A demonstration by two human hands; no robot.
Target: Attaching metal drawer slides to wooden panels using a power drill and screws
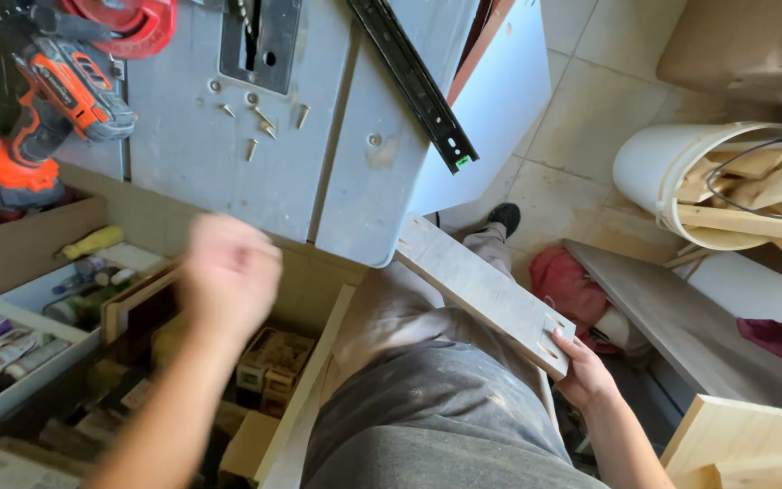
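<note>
Right now we grip the near end of the grey board [486, 294] in our right hand [583, 373], its long axis running up-left to the grey workbench [228, 163], while our blurred left hand [228, 276], seemingly loosely closed and empty, hovers over the open drawer [11, 362].

- We see soft, even daylight; the pale floor tiles [590, 118] at far right are the brightest part.
- We find the near left dim, where the open drawer [38, 362] sits in shade.
- Our left hand [228, 276] is smeared by motion blur, its fingers indistinct.
- Our right hand [583, 371] and the board [481, 290] it grips look sharp.
- We notice mild glare on the white bucket [658, 167] and the grey table top [201, 154].
- Straight edges bow slightly toward the corners, and the far right corner is soft.
</note>
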